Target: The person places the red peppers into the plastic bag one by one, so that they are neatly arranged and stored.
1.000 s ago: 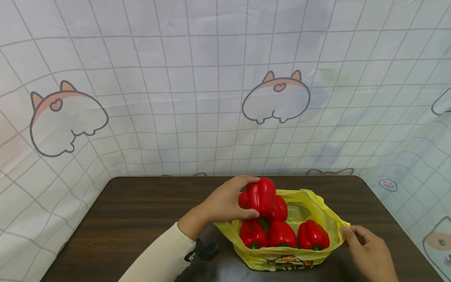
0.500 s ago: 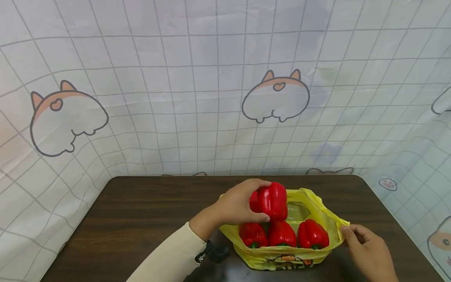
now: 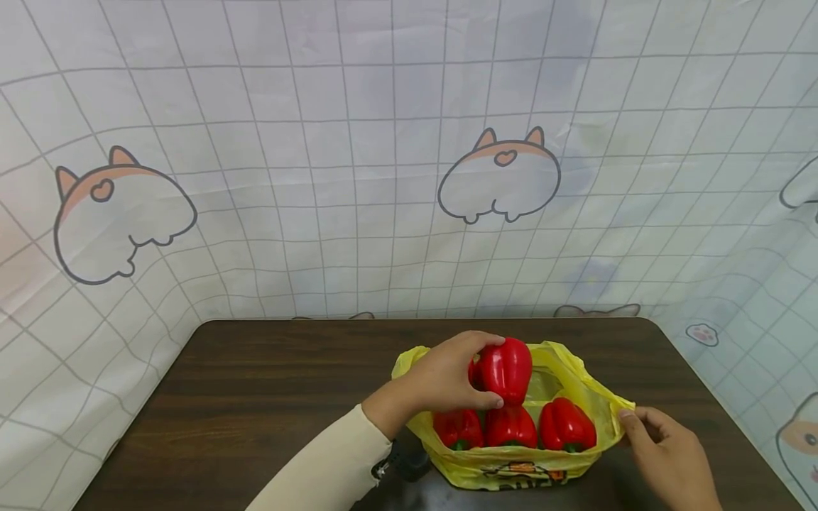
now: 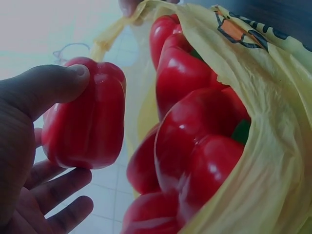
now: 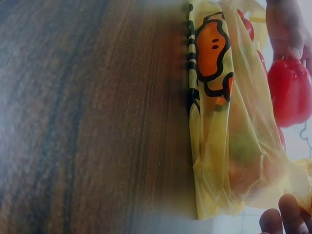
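Observation:
My left hand [image 3: 450, 376] grips a red bell pepper [image 3: 506, 370] between thumb and fingers, over the mouth of a yellow plastic bag [image 3: 466, 465]. In the left wrist view the thumb lies across the held pepper [image 4: 90, 122], apart from the other peppers. Several red peppers sit in the bag: one at the right [image 3: 567, 426], one at the front middle [image 3: 511, 427], one at the front left [image 3: 458, 428]. My right hand [image 3: 671, 451] pinches the bag's right rim, with its fingertips [image 5: 290, 212] low in the right wrist view.
The bag stands on a dark wood-grain table [image 3: 255, 397]. Behind it hangs a white grid-patterned cloth [image 3: 358, 177] with cartoon animals. A dark band with a small device [image 3: 409, 461] is on the left wrist.
My left hand has moved right and slightly down with the pepper, from the bag's left side to over its middle. The right hand stays at the rim.

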The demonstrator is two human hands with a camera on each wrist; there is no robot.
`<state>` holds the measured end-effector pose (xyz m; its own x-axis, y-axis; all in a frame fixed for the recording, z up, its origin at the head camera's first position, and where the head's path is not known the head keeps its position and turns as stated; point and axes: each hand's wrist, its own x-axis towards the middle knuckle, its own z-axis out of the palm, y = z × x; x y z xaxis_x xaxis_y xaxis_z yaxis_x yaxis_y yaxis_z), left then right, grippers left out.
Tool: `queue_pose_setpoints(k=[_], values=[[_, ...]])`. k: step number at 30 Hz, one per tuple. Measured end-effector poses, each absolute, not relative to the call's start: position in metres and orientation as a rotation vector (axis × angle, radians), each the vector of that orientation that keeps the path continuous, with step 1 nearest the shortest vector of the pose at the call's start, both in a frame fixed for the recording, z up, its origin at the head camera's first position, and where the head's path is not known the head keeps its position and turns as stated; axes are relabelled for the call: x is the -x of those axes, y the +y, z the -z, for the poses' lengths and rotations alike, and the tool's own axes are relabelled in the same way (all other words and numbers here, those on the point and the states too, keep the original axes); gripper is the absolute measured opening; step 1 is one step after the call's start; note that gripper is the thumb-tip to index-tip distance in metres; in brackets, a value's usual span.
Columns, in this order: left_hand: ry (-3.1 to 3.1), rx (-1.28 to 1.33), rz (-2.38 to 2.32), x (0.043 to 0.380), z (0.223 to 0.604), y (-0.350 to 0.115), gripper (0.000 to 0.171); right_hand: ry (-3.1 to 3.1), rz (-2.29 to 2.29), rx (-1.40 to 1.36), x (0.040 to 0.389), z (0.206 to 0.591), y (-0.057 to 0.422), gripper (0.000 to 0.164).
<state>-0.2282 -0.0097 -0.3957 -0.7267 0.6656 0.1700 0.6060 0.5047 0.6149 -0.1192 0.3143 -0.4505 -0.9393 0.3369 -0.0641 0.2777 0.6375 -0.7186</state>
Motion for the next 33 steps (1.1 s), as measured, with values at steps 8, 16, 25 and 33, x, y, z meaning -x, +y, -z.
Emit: queue_pose_setpoints(k=[8, 16, 25, 33], values=[[2.669, -1.082, -1.007, 0.23, 0.4, 0.0, 0.082, -2.757, -1.203, 0.555, 0.119, 0.45, 0.312, 0.065], [2.635, -1.095, -1.039, 0.231, 0.404, 0.011, 0.081, -2.753, -1.195, 0.563, 0.119, 0.45, 0.312, 0.064], [2.629, -1.094, -1.037, 0.232, 0.409, 0.023, 0.081, -2.752, -1.191, 0.575, 0.117, 0.451, 0.311, 0.064], [2.659, -1.088, -0.975, 0.231, 0.412, 0.033, 0.081, -2.734, -1.176, 0.592, 0.114, 0.451, 0.308, 0.061]])
